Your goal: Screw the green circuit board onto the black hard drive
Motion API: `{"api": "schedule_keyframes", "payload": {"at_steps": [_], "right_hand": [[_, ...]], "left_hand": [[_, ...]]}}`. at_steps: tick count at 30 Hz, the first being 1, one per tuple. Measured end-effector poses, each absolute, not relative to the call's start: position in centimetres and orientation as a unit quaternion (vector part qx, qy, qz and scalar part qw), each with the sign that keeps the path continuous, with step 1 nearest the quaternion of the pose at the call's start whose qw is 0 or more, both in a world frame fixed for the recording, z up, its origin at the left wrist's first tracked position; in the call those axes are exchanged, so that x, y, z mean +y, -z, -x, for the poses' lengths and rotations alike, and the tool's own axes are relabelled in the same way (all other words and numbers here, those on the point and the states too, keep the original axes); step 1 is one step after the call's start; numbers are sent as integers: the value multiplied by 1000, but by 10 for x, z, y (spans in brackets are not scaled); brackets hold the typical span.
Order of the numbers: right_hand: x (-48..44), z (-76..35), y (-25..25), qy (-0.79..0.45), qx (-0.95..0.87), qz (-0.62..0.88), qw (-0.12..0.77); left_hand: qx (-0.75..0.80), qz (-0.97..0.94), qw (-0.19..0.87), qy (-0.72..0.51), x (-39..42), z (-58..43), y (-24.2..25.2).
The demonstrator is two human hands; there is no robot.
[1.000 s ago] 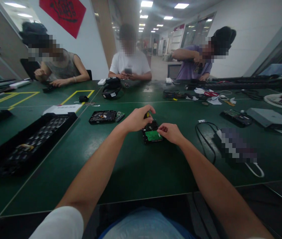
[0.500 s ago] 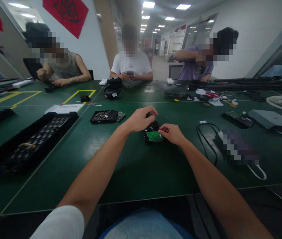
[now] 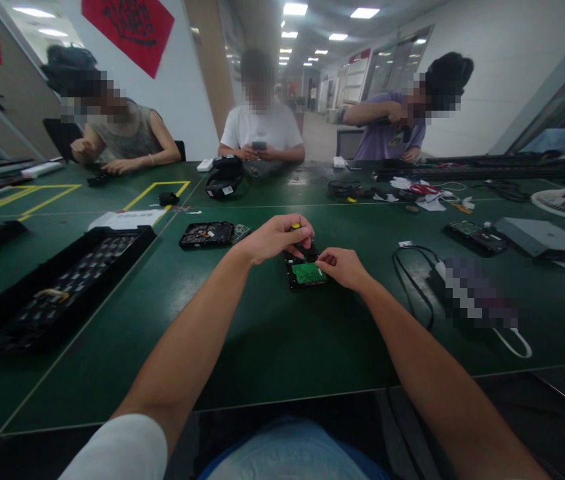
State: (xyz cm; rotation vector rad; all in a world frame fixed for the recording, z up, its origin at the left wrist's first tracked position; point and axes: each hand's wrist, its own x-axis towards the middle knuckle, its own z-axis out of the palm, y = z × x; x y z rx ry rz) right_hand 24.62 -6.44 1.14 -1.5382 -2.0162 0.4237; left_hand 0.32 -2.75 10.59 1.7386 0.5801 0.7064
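A hard drive with a green circuit board lies on the green table in front of me. My left hand is curled over its far end, thumb and fingers closed on a small yellow-ended tool. Most of that tool is hidden by the fingers. At the drive's right edge is my right hand, its thumb and forefinger pinched together by the board. What lies between those fingertips, if anything, is too small to make out.
Left of my hands lies another hard drive beside a loose circuit board. A long black tray stands farther left. To the right are a black cable, another drive and a grey box. Three people sit opposite.
My left fingers have lowered toward the drive's far end, and the yellow end of the tool now shows in them. My right hand stays at the drive's edge.
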Motion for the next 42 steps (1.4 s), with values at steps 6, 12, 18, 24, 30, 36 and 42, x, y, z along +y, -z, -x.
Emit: {"api": "schedule_keyframes", "payload": {"at_steps": [6,12,18,24,30,36,42], "right_hand": [[-63,-247,-9,-157,-755,572,280],[-61,-248,-8,-156,-755,573,277],[-63,-247,-11,-161,-756,570,279],[-64,-246,-12,-163,-752,574,281],[-65,-247,-13,-160,-756,572,276],[-65,-247,-14,-124,-739,574,330],[-65,-232,-32,-214,-642,530,511]], "left_hand": [[273,-696,585,-314,-29,-5,-111],[281,-658,601,-355,-22,-6,-106],[280,-772,453,-348,-19,-5,-103],[286,-813,333,-383,-22,-11,-105],[295,-784,384,-390,-16,-6,-103],[311,-746,445,-387,-17,-7,-105],[379,-708,416,-426,-19,-15,-105]]}}
